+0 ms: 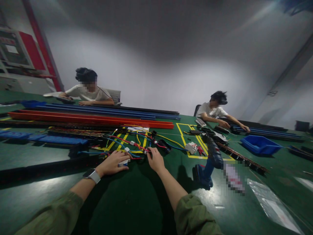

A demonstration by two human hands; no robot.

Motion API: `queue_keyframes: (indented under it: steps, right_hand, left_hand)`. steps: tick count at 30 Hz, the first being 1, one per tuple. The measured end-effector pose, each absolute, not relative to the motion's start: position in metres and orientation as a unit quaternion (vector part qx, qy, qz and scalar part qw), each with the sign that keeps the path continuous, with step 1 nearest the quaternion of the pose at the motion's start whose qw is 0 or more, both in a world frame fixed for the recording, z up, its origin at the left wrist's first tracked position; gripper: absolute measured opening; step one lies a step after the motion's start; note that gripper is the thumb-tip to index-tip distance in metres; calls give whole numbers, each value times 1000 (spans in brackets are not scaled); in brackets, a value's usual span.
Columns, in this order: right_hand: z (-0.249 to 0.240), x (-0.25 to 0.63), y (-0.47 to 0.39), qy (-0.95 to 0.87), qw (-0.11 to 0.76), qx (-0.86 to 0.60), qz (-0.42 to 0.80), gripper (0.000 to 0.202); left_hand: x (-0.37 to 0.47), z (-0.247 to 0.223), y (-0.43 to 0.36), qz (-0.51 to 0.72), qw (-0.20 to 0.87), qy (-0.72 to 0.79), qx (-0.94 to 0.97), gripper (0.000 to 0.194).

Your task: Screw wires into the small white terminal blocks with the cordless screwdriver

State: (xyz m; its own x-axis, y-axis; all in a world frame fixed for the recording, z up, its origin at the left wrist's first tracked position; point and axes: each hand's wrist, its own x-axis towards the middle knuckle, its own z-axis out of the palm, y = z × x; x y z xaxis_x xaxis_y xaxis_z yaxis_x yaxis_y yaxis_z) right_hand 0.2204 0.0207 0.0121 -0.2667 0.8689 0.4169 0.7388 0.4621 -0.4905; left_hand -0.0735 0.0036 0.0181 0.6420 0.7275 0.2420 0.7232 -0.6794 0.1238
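My left hand [115,164], with a watch [92,175] on its wrist, rests low over the table at the near side of a wire bundle. Its fingers are curled over a small white-and-blue piece [124,163], partly hidden beneath them. To the right, my right hand [156,160] pinches the wire harness [139,150] near a small dark connector. Red, blue and yellow wires spread out from there, with white tags [126,149] on some. At the harness's right end lies a light grey connector block [191,148] with red leads.
A blue cordless drill [207,166] stands right of my right hand. Behind the wires lie orange [97,119] and blue channels [110,111]. A blue bin [260,144] and a clear plastic bag [271,204] are at the right. Two co-workers sit across the table [127,202].
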Motion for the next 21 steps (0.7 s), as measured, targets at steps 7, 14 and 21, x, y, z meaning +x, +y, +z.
queue_keyframes:
  steps: [7,14,21]
  right_hand:
    - [9,227,22,-796,347,-479,127,41]
    - [10,227,28,-784,380,-467,149,36]
    - [15,226,30,-780,384,-474,141,36]
  left_hand:
    - [-68,8,9,129,6,437,890,47]
    - [-70,-5,34,133,3,513,848,49]
    - [-74,-15,61,141,-78,627,762,36]
